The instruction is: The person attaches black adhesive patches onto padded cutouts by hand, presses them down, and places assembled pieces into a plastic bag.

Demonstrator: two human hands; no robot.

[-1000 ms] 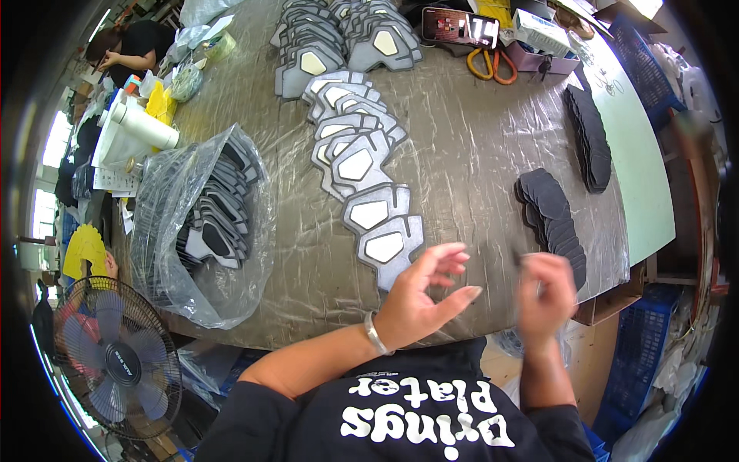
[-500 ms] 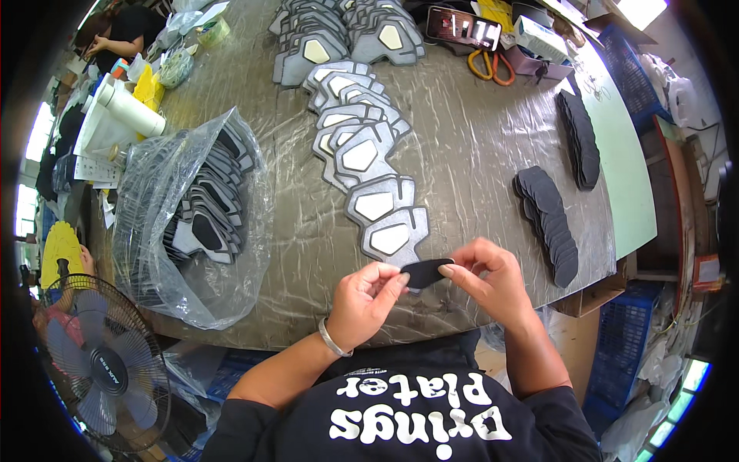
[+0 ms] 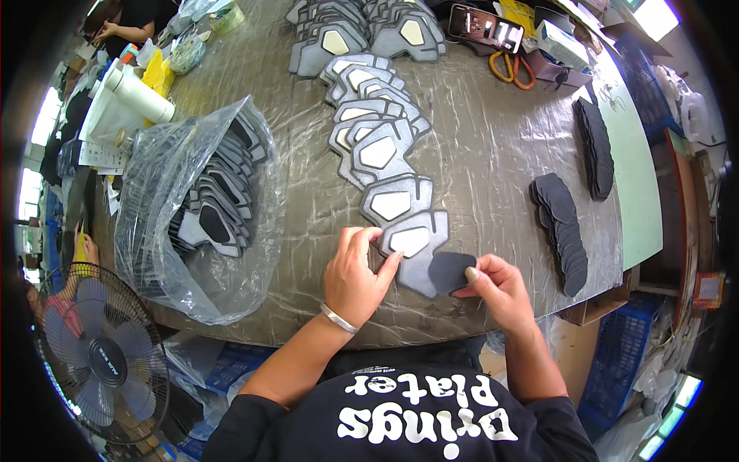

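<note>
A thin black pentagon-like patch [image 3: 449,272] is pinched by one edge between the thumb and fingers of my right hand [image 3: 500,291]. It overlaps the lower right part of the nearest grey pad [image 3: 418,279], which has a dark outline and a white pentagon in its middle. At that pad's left side is my left hand [image 3: 356,271], thumb and fingers apart, with the thumb tip by the white pentagon. More grey pads [image 3: 381,150] overlap in a row leading away from me, each with a white or cream centre.
Two rows of stacked black patches [image 3: 560,235] lie on the right. A clear plastic bag [image 3: 258,254] at left holds several grey pads with black centres. Farther off are scissors [image 3: 513,71], a phone [image 3: 486,29] and a white bottle [image 3: 142,94]. A fan [image 3: 108,362] stands lower left.
My left hand has let go of the black patch and moved up and left to the nearest pad. My right hand has carried the patch slightly right and turned its face upward.
</note>
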